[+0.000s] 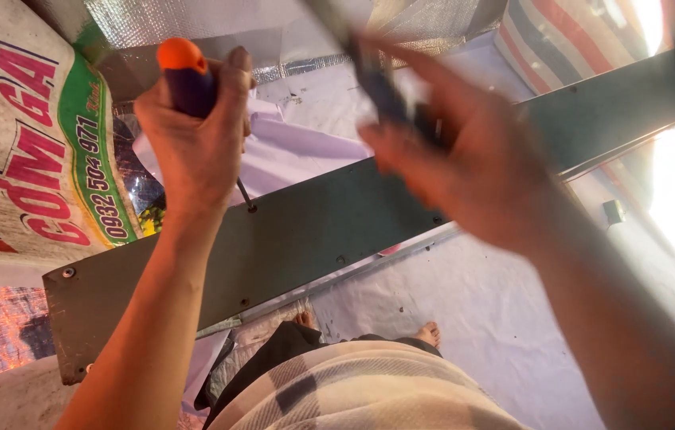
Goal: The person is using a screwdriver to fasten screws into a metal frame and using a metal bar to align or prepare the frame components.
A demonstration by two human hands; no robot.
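Observation:
My left hand is closed around a screwdriver with a purple handle and an orange cap. Its thin shaft points down, with the tip on a screw in a long grey-green metal beam. The beam runs diagonally from lower left to upper right. My right hand is blurred, raised above the beam, and its fingers pinch a dark, narrow object that I cannot make out clearly.
Several screws and holes dot the beam. A white sheet covers the floor, where my bare feet show. A printed banner hangs at left, silver foil material at top, a striped tarp upper right.

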